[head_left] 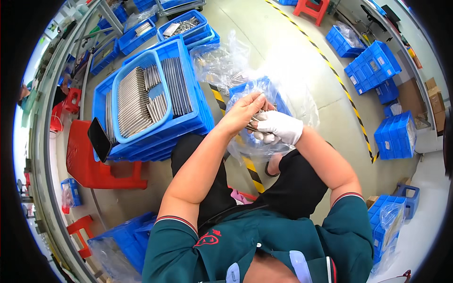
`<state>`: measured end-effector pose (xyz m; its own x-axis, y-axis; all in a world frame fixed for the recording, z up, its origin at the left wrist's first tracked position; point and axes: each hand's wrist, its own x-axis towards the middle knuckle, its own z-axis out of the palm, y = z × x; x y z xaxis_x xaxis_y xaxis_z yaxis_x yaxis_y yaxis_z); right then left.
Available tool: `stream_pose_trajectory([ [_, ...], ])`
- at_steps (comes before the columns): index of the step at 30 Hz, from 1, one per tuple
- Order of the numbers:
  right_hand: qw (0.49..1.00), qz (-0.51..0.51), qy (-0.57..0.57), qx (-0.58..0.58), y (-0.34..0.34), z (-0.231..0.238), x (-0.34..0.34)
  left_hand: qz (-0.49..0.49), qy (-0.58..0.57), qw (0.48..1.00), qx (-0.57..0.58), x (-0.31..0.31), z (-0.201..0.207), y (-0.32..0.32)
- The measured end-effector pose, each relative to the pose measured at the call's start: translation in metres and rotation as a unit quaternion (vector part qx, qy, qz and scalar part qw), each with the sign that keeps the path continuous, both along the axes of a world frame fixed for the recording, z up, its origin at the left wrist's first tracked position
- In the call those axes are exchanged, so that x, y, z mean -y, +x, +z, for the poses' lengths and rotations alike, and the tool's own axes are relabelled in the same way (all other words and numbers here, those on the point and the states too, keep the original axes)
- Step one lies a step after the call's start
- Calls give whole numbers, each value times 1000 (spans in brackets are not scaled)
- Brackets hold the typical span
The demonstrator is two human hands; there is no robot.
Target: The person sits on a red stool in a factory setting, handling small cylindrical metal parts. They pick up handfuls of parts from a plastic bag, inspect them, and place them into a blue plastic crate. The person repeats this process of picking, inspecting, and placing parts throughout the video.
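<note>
My bare left hand (243, 112) and my white-gloved right hand (279, 126) meet in front of me, both closed around a small bunch of slim metal pieces (255, 123). Fingers hide most of the bunch, so its exact kind does not show. Below and beyond the hands sits a blue bin (283, 104) lined with a clear plastic bag (306, 106). More loose metal pieces (234, 80) lie in clear plastic just past my left hand. To the left, a light-blue tray (166, 111) of neatly lined-up metal pieces (130, 104) rests on stacked blue crates (200, 123).
A dark phone-like slab (99, 140) leans on the crate's left corner, above a red stool (85, 155). Behind stands a blue bin of loose metal parts (181, 28). Yellow-black tape (330, 68) crosses the floor. Blue crates (373, 68) line the right side.
</note>
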<state>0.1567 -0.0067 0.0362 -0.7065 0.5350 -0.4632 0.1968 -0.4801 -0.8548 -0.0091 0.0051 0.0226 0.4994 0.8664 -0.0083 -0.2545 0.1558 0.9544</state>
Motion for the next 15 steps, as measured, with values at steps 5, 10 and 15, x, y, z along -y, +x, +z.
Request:
stream_pose_trajectory([
  [5, 997, -69, 22, -16, -7, 4, 9, 78, -92, 991, 56, -2, 6, -4],
  [10, 987, -147, 45, -55, -4, 10, 8, 243, -83, 966, 26, -10, -6, -20],
  [15, 976, -191, 58, -92, 3, 18, -4, 188, -128, 969, 101, -3, -13, -18],
])
